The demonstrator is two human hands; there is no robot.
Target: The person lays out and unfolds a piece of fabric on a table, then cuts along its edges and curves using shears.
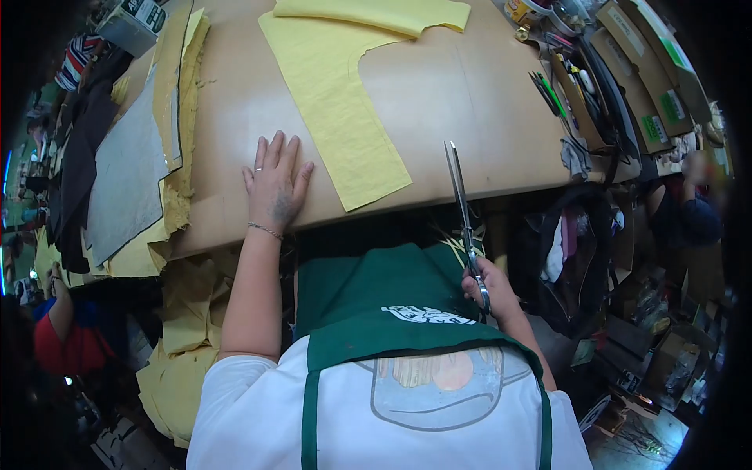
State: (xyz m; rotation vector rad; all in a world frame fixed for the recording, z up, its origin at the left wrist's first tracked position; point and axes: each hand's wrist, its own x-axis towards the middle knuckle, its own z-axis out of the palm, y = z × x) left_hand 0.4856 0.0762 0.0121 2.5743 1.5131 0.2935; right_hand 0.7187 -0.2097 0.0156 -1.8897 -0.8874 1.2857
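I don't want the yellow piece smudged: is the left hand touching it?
No, the left hand lies on the tabletop, apart from the yellow piece.

A tan worktable point(486, 102) fills the upper centre; a bluish light strip point(7, 174) glows far left; pale floor point(667, 427) shows lower right.

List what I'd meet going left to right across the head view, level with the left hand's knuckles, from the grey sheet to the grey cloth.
Grey sheet → left hand → yellow piece → scissors → grey cloth.
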